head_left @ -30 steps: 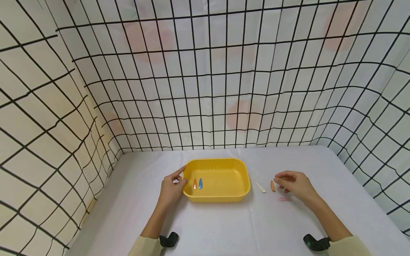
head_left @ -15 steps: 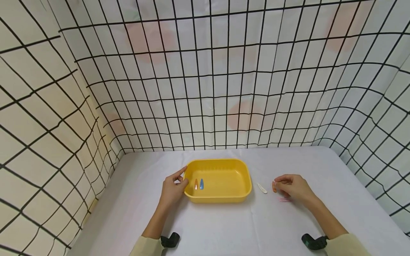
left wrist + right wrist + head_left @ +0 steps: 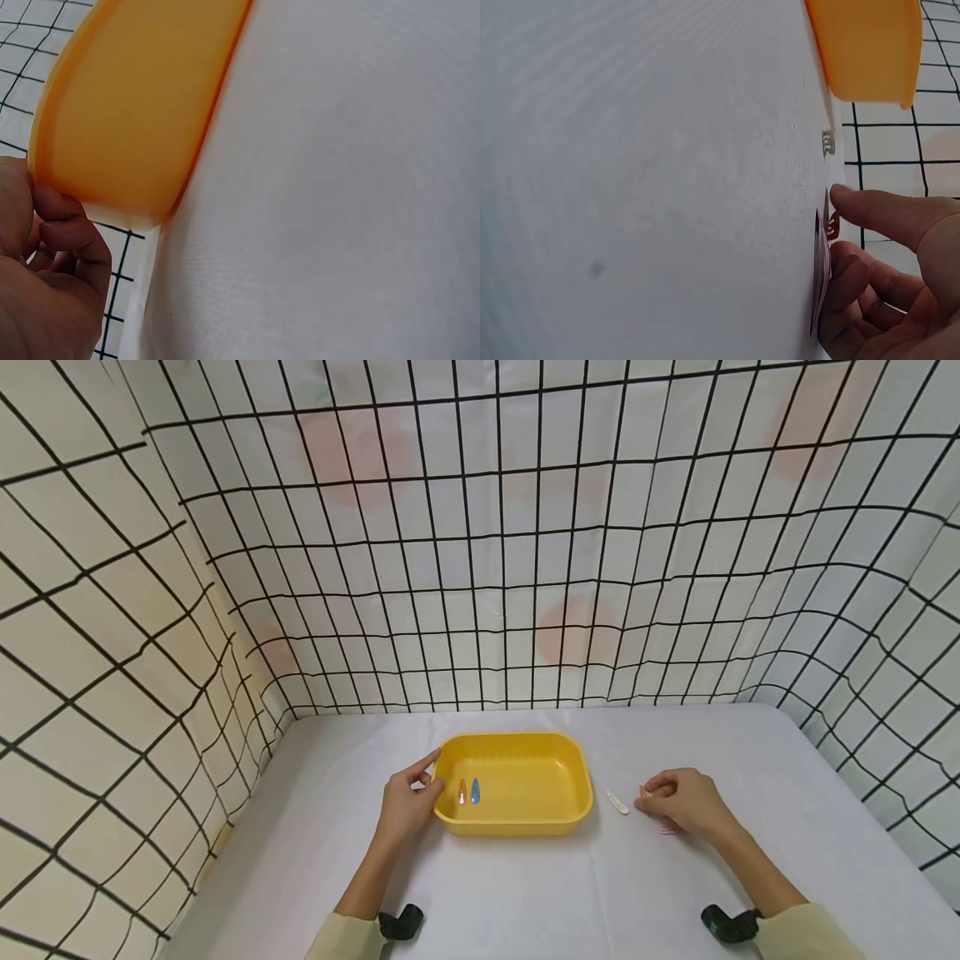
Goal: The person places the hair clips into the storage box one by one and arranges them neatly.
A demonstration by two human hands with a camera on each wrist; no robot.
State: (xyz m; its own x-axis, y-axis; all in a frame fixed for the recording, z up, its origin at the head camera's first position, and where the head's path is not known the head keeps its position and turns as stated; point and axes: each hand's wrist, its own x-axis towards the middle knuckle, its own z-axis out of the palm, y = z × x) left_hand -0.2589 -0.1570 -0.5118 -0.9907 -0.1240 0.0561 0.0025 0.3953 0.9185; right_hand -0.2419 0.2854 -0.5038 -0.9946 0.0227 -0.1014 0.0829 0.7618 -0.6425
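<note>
Currently I'm noting right hand (image 3: 681, 798) pinching orange clip (image 3: 834, 227) (left hand (image 3: 405, 803) gripping tray (image 3: 513, 829)). Hovering low, it's risking dragging pink clip (image 3: 823, 271).

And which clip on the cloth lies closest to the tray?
The white clip, just off the right end of the tray. The orange clip, at the right hand, and the pink clip both lie farther from it.
</note>
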